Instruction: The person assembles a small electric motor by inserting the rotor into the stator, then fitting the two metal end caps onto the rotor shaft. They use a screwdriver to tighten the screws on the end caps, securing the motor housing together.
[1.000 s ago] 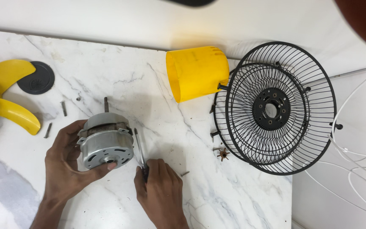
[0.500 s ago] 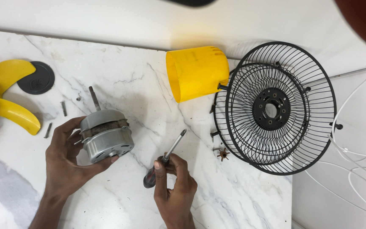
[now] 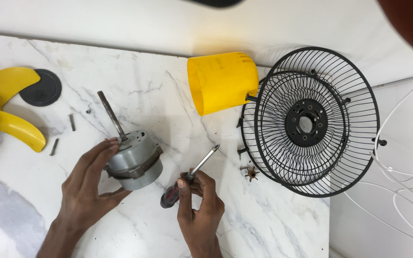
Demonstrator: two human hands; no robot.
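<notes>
From my remote seat: left hand [image 3: 89,193] cups the grey fan motor [image 3: 134,160] on the marble worktop [image 3: 158,100], fingers curled round its left side and thumb under, which tilts the casing so the steel shaft [image 3: 112,116] points up and away, leaving the motor's right flank exposed. Right hand [image 3: 199,210] is closed in a pinch on a screwdriver [image 3: 190,177], red-black handle low, tip aimed up-right and clear of the motor, apart from it, not engaged with any screw. Count: one motor, one screwdriver, one yellow fan blade [image 3: 5,112] at the left edge, one dark round cap [image 3: 41,87] beside it, one yellow housing [image 3: 222,81] lying on its side, two black wire guards [image 3: 311,122] nested together against it. Loose screws near the blade: three [image 3: 71,122] I can make out, possibly more, since they are small. A small brown star-shaped piece [image 3: 252,173] sits by the guards' rim. White cables [image 3: 402,181] trail off right.
</notes>
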